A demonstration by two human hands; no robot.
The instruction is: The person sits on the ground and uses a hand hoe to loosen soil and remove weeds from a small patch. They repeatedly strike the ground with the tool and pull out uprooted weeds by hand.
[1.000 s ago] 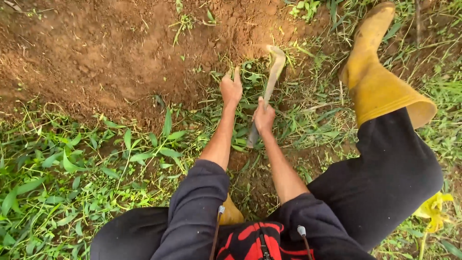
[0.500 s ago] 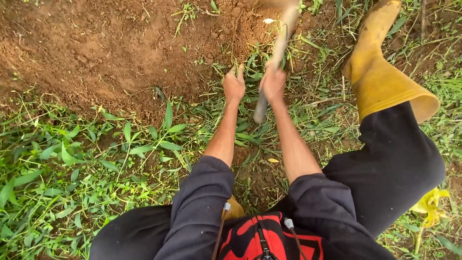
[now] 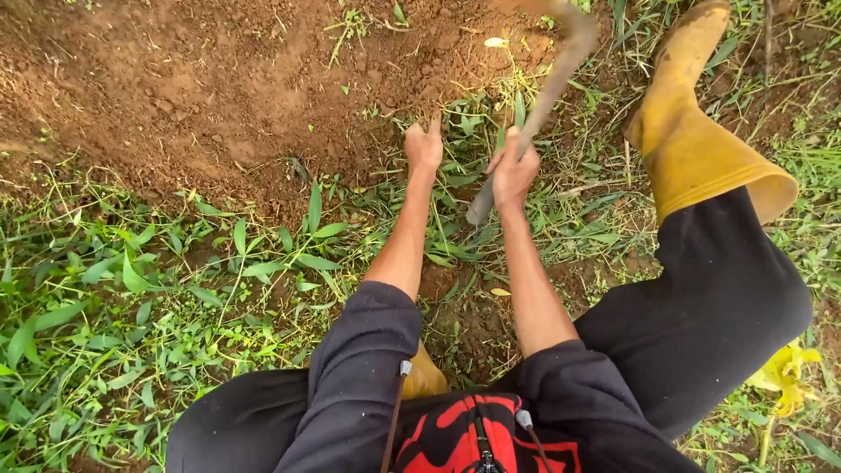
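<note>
Your right hand [image 3: 512, 171] is closing its grip round the hoe handle [image 3: 526, 131] for swinging; your left hand [image 3: 424, 145], fingers loosely curled, is pinning grass [image 3: 455, 131] aside

the hoe [image 3: 534, 109] is a short hand tool with a worn, soil-smeared handle, gripped in the right hand [image 3: 512, 171] near its lower part. it slants up and away from that hand, its butt end poking out just below the fist. its blurred, earth-coloured blade sits beyond the hand, over the edge of the bare soil, right of the left hand [image 3: 424, 145].
</note>
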